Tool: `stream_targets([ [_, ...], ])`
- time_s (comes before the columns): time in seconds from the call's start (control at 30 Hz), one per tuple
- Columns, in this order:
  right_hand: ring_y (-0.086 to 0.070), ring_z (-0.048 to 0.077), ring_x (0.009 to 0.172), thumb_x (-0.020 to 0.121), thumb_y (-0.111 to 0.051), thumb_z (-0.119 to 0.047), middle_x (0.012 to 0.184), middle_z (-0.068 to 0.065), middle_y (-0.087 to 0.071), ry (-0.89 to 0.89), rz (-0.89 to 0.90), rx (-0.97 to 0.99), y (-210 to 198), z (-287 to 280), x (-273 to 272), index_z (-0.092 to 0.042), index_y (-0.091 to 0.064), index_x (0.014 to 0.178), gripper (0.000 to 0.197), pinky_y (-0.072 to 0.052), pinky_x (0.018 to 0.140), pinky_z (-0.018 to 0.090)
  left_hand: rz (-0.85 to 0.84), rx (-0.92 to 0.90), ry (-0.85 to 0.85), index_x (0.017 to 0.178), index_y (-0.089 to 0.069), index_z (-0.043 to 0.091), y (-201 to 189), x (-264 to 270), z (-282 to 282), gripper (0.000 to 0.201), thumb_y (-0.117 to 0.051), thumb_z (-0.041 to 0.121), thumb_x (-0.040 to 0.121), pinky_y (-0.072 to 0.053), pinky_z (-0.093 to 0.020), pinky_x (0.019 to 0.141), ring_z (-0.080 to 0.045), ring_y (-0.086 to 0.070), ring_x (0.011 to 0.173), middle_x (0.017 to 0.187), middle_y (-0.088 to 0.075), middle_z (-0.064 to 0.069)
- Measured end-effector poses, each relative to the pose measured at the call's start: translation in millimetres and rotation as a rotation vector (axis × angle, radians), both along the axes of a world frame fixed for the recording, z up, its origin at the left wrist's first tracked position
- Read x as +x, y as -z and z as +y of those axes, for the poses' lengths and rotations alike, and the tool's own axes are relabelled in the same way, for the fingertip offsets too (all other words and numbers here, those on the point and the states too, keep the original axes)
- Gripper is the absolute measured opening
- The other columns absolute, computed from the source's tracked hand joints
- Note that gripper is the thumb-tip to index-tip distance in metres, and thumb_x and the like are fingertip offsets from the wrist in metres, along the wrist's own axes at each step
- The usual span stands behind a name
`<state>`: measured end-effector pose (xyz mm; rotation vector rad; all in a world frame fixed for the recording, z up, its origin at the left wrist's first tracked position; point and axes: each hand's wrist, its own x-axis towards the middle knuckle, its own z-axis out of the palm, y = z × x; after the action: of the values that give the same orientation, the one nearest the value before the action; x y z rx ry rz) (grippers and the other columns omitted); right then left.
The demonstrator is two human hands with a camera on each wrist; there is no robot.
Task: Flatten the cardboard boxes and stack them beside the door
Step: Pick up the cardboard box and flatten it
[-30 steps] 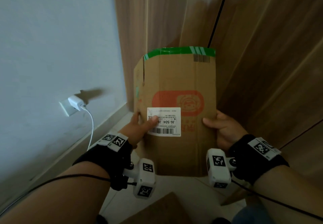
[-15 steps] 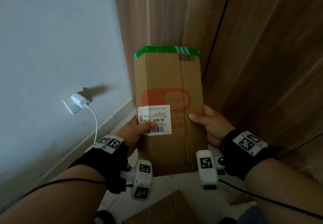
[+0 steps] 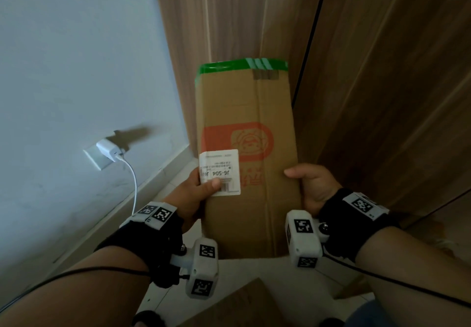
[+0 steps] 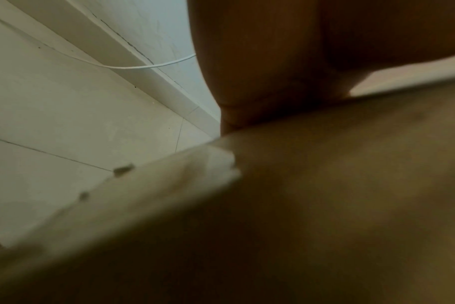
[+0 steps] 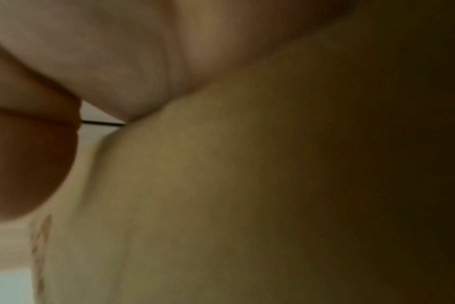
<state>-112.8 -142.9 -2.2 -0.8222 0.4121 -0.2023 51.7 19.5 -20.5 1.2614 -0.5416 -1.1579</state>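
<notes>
1. The flattened brown cardboard box with green tape along its top edge (image 3: pixel 244 153) is gripped at its left edge by the left hand (image 3: pixel 193 194), thumb on the white shipping label (image 3: pixel 219 172).
2. Its right edge is gripped by the right hand (image 3: pixel 312 186).
3. The box is held upright before the wood-grain door panels (image 3: pixel 382 84).
4. A white charger plugged into a wall socket (image 3: pixel 108 150) is seen on the pale wall (image 3: pixel 76 59), above the pale tiled floor (image 4: pixel 65 123).

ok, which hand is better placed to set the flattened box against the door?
Right, probably. The right hand grips the flattened box on its door-side edge; the left hand pinches the wall-side edge over the label.
</notes>
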Motion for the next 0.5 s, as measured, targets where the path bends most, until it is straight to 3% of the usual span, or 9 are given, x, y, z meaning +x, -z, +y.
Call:
stream_targets([
  [0.07,-0.074,0.028,0.079,0.022,-0.092,-0.035,0.088,0.013,-0.076,-0.007,-0.03,0.018,-2,9,4,-0.011,-0.08,0.082,0.066,-0.06,0.07,0.045,-0.017,-0.023,0.004,0.119,-0.057,0.016,-1,-1,0,0.1,-0.09,0.049,0.031,-0.058,-0.038,0.071,-0.025,-0.072,0.093,0.103,-0.075,-0.008],
  [0.13,-0.073,0.028,0.089,0.031,-0.087,-0.055,0.097,0.012,-0.076,-0.028,-0.066,0.023,-5,17,9,-0.016,-0.079,0.088,0.07,-0.058,0.079,0.048,-0.012,-0.045,0.0,0.123,-0.054,0.011,-2,0,0,0.106,-0.091,0.045,0.029,-0.058,-0.036,0.07,-0.025,-0.073,0.091,0.1,-0.076,-0.008],
  [0.23,-0.07,0.028,0.1,0.045,-0.07,-0.072,0.108,0.011,-0.073,-0.054,-0.125,0.018,-9,26,14,-0.022,-0.077,0.097,0.073,-0.056,0.085,0.047,0.034,-0.105,0.025,0.108,-0.061,0.011,-5,-1,1,0.094,-0.092,0.039,0.025,-0.058,-0.029,0.063,-0.021,-0.075,0.08,0.089,-0.078,-0.007],
  [0.33,-0.068,0.026,0.103,0.063,-0.039,-0.074,0.11,0.01,-0.073,-0.056,-0.144,0.04,-14,31,16,-0.022,-0.075,0.102,0.075,-0.053,0.09,0.046,0.07,-0.139,0.035,0.101,-0.063,0.01,-9,-3,3,0.09,-0.093,0.037,0.02,-0.059,-0.029,0.06,-0.021,-0.075,0.074,0.083,-0.078,-0.007],
  [0.43,-0.068,0.027,0.104,0.064,-0.032,-0.078,0.111,0.011,-0.072,-0.022,-0.134,0.033,-18,34,15,-0.021,-0.074,0.104,0.081,-0.052,0.091,0.047,0.105,-0.164,0.033,0.098,-0.066,0.011,-8,-2,5,0.088,-0.093,0.04,0.019,-0.059,-0.03,0.06,-0.021,-0.075,0.073,0.081,-0.078,-0.007],
  [0.5,-0.071,0.024,0.094,0.067,-0.024,-0.078,0.101,0.009,-0.075,0.015,-0.087,0.007,-21,34,15,-0.022,-0.076,0.097,0.082,-0.056,0.084,0.042,0.118,-0.179,0.03,0.095,-0.069,0.011,-7,-2,4,0.087,-0.092,0.043,0.017,-0.06,-0.03,0.06,-0.02,-0.075,0.072,0.08,-0.078,-0.007],
])
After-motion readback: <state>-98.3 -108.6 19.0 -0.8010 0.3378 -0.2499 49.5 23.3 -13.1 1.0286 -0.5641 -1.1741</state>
